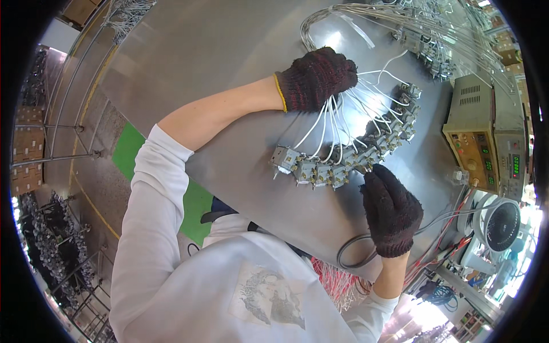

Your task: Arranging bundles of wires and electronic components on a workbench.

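Left hand (316, 78): my fingers closed over white wires (337, 123).
Right hand (390, 209): fingers curled, touching the switch row (343, 163).
Bench (217, 51): bare steel leftward; tester box (483, 134) near the right edge.

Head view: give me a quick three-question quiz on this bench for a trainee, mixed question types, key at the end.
1. True or false: the left hand presses down on a bunch of white wires.
2. Multiple choice: the row of small grey switch units on the metal table lies (A) stacked in a pile, (B) in a curved line, (C) inside a box.
3. Short answer: which hand touches the row of units near its middle, and what covers both hands?

Key
1. True.
2. B.
3. The right hand; dark knitted gloves.
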Demonstrator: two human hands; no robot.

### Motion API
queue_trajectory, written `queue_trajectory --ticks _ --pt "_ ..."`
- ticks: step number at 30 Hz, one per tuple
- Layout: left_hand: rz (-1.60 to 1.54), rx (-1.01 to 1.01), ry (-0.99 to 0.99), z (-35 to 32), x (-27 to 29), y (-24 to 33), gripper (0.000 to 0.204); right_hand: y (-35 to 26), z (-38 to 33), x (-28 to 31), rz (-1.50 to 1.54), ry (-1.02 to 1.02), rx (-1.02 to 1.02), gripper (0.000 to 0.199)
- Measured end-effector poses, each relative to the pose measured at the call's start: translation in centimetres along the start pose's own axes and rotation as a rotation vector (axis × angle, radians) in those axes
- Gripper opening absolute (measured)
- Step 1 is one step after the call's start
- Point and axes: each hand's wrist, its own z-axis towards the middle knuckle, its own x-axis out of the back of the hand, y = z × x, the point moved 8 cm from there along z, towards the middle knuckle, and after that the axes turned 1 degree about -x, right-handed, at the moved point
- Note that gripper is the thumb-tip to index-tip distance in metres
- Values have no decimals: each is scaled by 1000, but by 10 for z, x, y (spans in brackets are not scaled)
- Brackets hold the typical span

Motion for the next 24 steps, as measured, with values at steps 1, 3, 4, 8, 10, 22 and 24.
queue_trajectory --ticks 1,3,4,8,10,22,24 --pt "21 9 -4 0 1 0 23 1 1 -1 -18 -20 1 35" --pt "44 19 -5 0 3 2 25 4 1 3 59 17 -50 33" --pt "30 97 -28 -1 1 -1 26 9 1 3 136 39 -123 32" --pt "45 108 -3 -2 6 0 28 15 -3 1 463 208 -298 31" --pt "45 110 6 -3 7 0 28 8 -3 -8 510 165 -301 30" --pt "57 128 3 -1 2 -2 27 -5 10 -7 0 23 62 39" --pt "63 128 31 0 6 -1 27 -4 12 -6 -14 20 83 40"
